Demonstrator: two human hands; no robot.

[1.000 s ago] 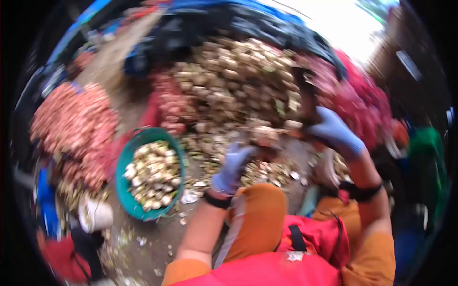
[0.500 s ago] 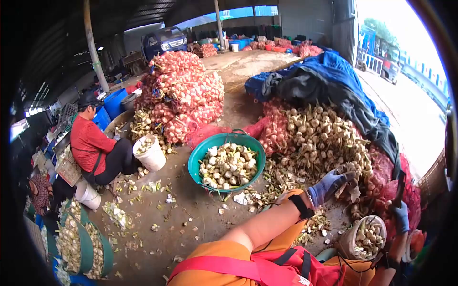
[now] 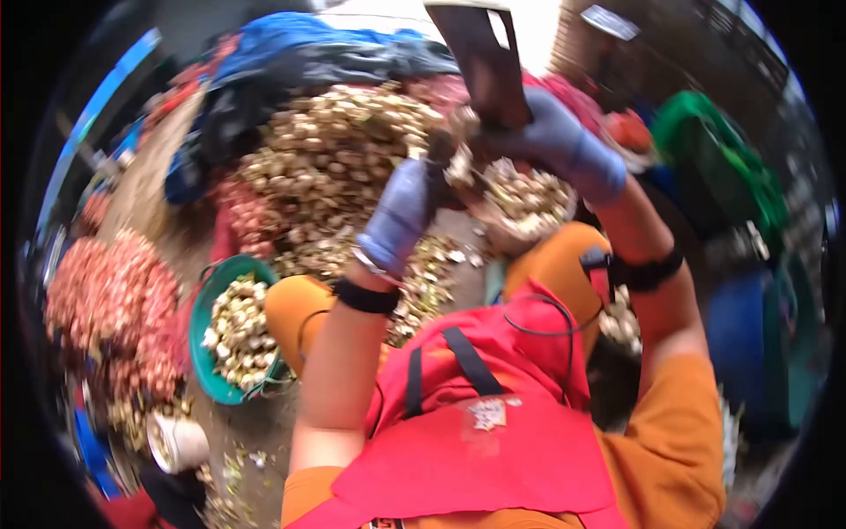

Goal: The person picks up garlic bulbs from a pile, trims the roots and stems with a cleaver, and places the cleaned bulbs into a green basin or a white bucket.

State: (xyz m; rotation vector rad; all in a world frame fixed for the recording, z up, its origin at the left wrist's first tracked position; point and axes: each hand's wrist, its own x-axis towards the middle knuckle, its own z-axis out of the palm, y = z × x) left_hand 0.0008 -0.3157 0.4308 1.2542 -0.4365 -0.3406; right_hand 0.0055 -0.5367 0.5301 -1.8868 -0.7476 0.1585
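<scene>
Right fingers (image 3: 539, 132) around broad knife (image 3: 480, 66), pointing away, leaning left

The blade (image 3: 480, 66) looks dark, the gloves (image 3: 397, 212) pale blue, the apron (image 3: 476, 458) red.

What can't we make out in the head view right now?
All head view:
Handle of the knife: hidden by the right hand.
How the left hand grips the garlic: blurred.
Other person, bottom left: mostly cut off by the picture's edge.
Print on the label: too small, blurred.
</scene>
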